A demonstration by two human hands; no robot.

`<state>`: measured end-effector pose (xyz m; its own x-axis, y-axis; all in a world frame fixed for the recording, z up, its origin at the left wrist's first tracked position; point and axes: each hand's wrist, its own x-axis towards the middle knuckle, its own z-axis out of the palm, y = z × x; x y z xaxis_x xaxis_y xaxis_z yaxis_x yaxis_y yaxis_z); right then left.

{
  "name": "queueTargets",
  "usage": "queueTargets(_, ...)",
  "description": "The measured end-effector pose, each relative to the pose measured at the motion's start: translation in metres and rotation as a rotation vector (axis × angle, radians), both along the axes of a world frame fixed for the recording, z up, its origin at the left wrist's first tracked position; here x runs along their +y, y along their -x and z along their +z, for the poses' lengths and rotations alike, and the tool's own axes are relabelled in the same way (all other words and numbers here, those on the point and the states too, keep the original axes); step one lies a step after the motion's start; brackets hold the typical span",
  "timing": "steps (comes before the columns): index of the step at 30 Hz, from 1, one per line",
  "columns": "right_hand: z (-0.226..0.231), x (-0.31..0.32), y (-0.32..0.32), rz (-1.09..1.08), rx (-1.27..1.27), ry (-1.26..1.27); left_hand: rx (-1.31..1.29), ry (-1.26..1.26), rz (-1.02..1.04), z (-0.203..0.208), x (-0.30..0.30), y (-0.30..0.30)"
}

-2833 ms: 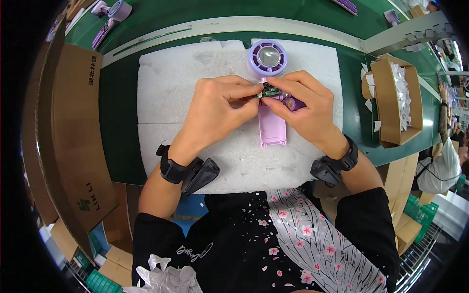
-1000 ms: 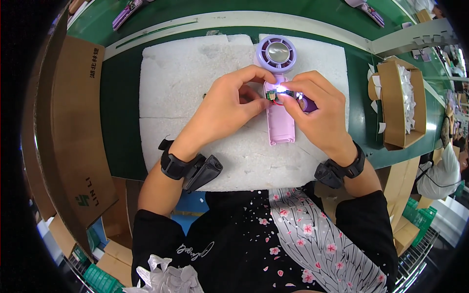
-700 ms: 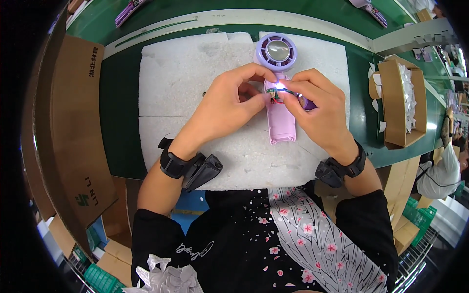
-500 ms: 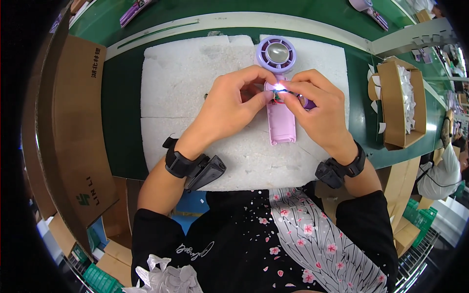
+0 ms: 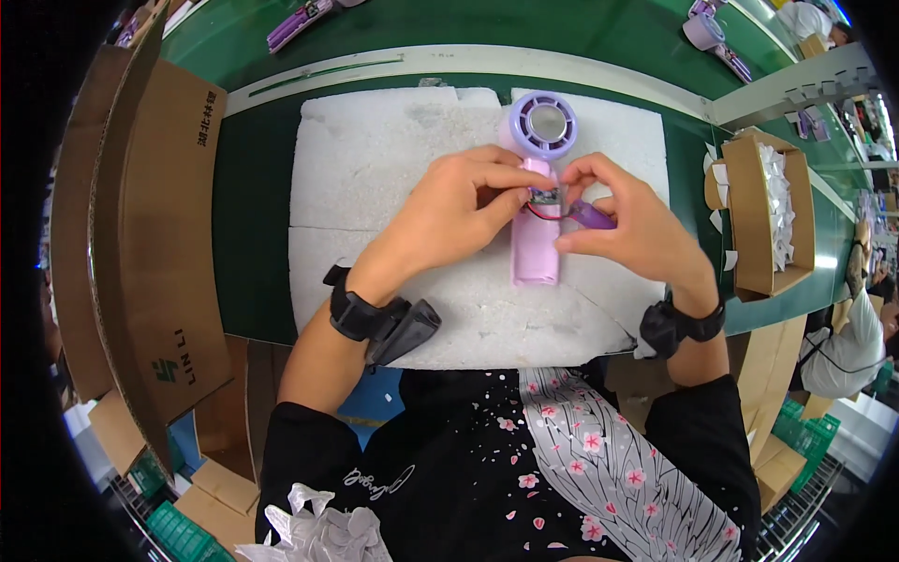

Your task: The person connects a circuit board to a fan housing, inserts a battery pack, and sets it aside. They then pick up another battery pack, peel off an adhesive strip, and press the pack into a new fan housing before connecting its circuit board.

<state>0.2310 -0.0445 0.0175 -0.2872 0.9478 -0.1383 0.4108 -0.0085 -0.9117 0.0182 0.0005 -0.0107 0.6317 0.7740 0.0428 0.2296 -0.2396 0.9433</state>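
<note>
A handheld fan lies on a white foam board [image 5: 375, 140], its round lilac head [image 5: 543, 124] at the far end and its open pink handle shell [image 5: 535, 258] toward me. My left hand [image 5: 459, 206] pinches the edge of a small circuit board [image 5: 543, 197] at the top of the handle. Red and dark wires run from the board to a purple battery [image 5: 590, 215]. Curled fingers of my right hand [image 5: 632, 220] hold this battery beside the handle, while its thumb and index finger are spread apart. The left fingertips partly cover the board.
Tall cardboard [image 5: 164, 234] stands along the left side. On the right, a cardboard box [image 5: 749, 211] holds white pieces. Beyond a pale rail [image 5: 468, 61], more purple fan parts [image 5: 300, 26] lie on the green surface. A person in white [image 5: 847, 347] is at the far right.
The bright light at the board has gone out. My right hand has drawn away from the board to the right and opened its thumb and index finger. The left hand keeps its pinch.
</note>
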Motion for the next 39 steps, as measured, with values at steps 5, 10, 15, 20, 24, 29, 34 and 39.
queueTargets(5,0.005,0.009,-0.005,0.0,0.23,0.308,-0.088,0.121,0.033,0.003,0.006,0.008)
queueTargets(10,0.01,0.009,0.0,0.011,0.069,0.324,-0.09,0.146,0.067,0.001,0.01,0.009)
queueTargets(15,0.004,0.003,-0.001,0.161,0.006,-0.066,-0.139,0.235,0.109,-0.006,0.008,0.009)
queueTargets(20,0.004,0.004,-0.005,-0.082,-0.255,-0.037,-0.1,0.211,0.143,-0.002,0.008,0.008)
queueTargets(24,-0.002,0.002,-0.01,-0.069,-0.543,-0.469,-0.07,0.197,0.155,-0.002,0.007,0.007)
queueTargets(29,-0.002,-0.004,-0.004,0.027,-0.531,-0.611,-0.061,0.163,0.153,-0.003,0.007,0.009)
queueTargets(34,0.004,-0.011,0.003,0.098,-0.651,-0.626,-0.085,0.109,0.132,-0.002,0.006,0.007)
queueTargets(39,-0.001,-0.011,0.007,0.127,-0.711,-0.694,-0.033,0.106,0.113,0.001,0.008,0.009)
